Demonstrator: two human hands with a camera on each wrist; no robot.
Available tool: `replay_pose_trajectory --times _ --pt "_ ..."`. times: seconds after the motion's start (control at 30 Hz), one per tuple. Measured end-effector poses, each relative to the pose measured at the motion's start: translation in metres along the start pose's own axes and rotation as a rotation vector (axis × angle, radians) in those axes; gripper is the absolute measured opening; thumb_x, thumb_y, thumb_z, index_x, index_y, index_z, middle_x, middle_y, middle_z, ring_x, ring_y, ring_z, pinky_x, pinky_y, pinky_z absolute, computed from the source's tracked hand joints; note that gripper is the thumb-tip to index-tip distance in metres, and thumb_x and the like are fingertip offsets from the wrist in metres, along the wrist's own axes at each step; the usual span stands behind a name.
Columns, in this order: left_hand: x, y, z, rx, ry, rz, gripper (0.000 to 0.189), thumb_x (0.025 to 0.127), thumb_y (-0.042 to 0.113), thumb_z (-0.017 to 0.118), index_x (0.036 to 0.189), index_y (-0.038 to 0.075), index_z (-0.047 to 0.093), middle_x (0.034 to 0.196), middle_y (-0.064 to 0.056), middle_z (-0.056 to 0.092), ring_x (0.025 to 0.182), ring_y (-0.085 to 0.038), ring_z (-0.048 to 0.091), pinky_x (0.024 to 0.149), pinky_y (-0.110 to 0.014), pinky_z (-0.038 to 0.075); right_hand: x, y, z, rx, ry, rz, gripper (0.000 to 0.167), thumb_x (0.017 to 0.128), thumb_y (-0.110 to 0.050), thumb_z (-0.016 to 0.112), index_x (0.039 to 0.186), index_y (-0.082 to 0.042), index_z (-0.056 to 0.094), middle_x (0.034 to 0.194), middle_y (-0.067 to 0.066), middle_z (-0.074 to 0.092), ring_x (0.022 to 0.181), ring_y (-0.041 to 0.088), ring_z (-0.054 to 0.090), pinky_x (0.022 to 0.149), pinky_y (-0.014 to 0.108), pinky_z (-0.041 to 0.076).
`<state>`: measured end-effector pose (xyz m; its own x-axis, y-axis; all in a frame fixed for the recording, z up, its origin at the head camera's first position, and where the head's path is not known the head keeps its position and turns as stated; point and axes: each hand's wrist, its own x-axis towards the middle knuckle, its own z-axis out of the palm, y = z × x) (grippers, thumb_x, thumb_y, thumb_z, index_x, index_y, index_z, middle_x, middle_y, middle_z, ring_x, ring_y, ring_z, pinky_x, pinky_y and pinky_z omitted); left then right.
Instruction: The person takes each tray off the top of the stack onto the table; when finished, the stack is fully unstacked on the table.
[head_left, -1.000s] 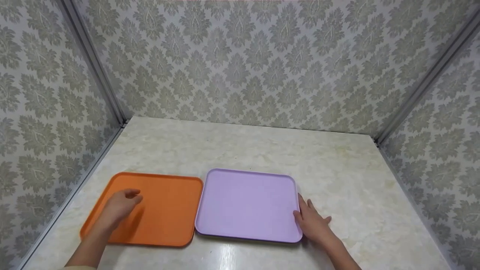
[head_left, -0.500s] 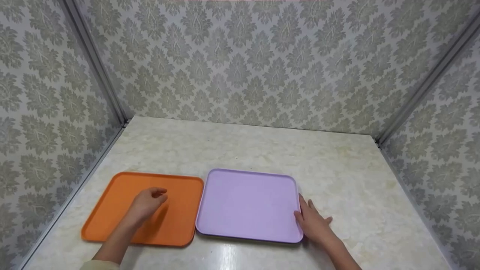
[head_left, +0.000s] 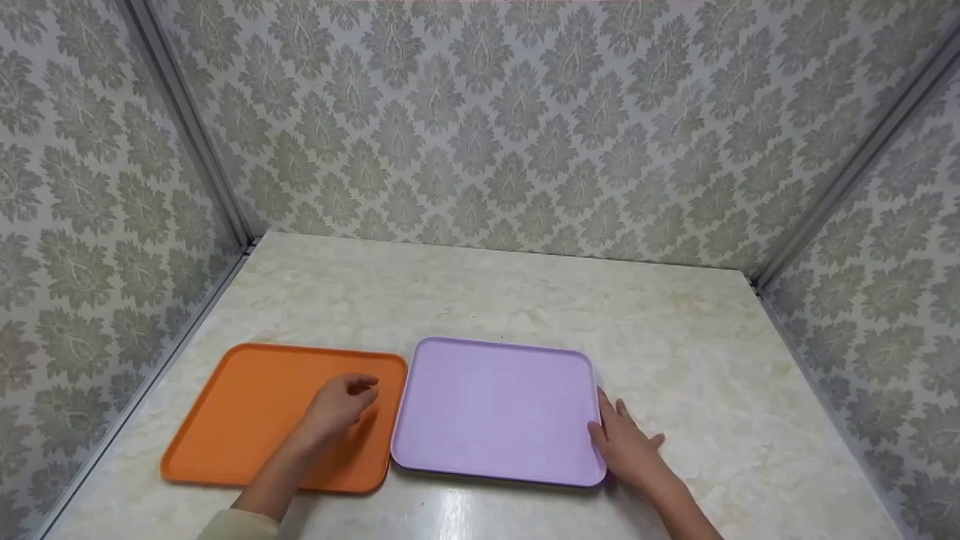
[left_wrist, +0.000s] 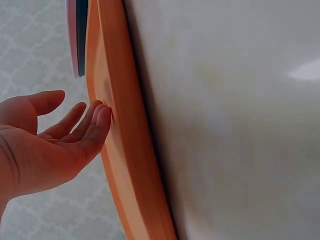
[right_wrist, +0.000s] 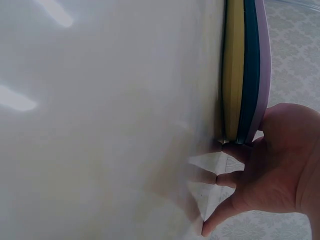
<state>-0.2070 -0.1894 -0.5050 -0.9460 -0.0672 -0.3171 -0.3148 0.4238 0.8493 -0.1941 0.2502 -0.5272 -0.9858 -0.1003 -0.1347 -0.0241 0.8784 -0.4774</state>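
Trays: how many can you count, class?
4: orange tray at left; stacked beside it, lilac tray over teal tray over yellow tray. Others may be hidden.

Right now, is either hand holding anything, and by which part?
Nothing is plainly gripped. The right hand rests against the right edge of the lilac tray, thumb at its rim; the left hand, over the orange tray, holds nothing.

Under the left hand (head_left: 334, 410) we see an orange rectangular tray (head_left: 244, 409); by the right hand (head_left: 628, 448), a lilac rectangular tray (head_left: 495, 412), dark teal tray (right_wrist: 251, 70) and yellow tray (right_wrist: 234, 70). Beyond both, a cream marbled desk (head_left: 495, 292), a pale leaf-patterned wall (head_left: 480, 127).
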Motion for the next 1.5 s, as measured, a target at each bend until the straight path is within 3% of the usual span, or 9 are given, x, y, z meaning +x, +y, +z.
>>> replay_pose_trajectory --times 0.37,0.6,0.83,1.07,1.5 --pt "0.002 0.008 0.025 -0.026 -0.007 0.009 0.037 0.104 0.02 0.058 0.137 0.003 0.06 0.133 -0.014 0.06 0.105 -0.026 0.058 0.091 -0.04 0.053 0.002 0.0 0.002 0.013 -0.012 0.015 0.062 0.106 -0.026 0.045 0.161 -0.006 0.023 0.158 0.024 0.034 0.148 0.047 0.016 0.092 0.089 -0.004" --pt "0.005 0.01 0.037 -0.028 0.004 0.03 0.036 0.102 0.019 0.061 0.133 0.001 0.062 0.12 -0.012 0.063 0.097 -0.025 0.059 0.082 -0.035 0.054 0.001 0.001 0.001 0.029 -0.013 0.019 0.063 0.107 -0.027 0.045 0.161 -0.007 0.021 0.158 0.022 0.033 0.149 0.046 0.014 0.092 0.089 -0.007" --pt "0.004 0.006 0.045 0.021 0.065 0.119 0.036 0.09 0.009 0.076 0.123 0.001 0.065 0.108 -0.01 0.062 0.097 -0.026 0.056 0.081 -0.033 0.053 0.0 0.001 0.001 0.016 -0.002 0.007 0.063 0.106 -0.027 0.046 0.161 -0.006 0.023 0.157 0.024 0.034 0.148 0.047 0.017 0.091 0.09 -0.004" --pt "0.003 0.006 0.051 0.049 0.149 0.188 0.029 0.086 -0.001 0.075 0.115 -0.002 0.07 0.096 -0.009 0.063 0.089 -0.024 0.057 0.072 -0.032 0.053 0.0 0.0 0.0 0.0 0.007 -0.004 0.062 0.106 -0.026 0.046 0.16 -0.005 0.024 0.156 0.023 0.037 0.147 0.047 0.019 0.091 0.09 -0.003" --pt "-0.002 0.015 0.051 0.137 0.196 0.128 0.017 0.09 0.004 0.072 0.106 0.001 0.074 0.089 -0.007 0.066 0.083 -0.022 0.059 0.071 -0.032 0.054 0.001 0.0 0.001 -0.006 0.011 0.004 0.062 0.106 -0.026 0.047 0.16 -0.005 0.025 0.155 0.024 0.038 0.147 0.047 0.02 0.092 0.09 -0.002"
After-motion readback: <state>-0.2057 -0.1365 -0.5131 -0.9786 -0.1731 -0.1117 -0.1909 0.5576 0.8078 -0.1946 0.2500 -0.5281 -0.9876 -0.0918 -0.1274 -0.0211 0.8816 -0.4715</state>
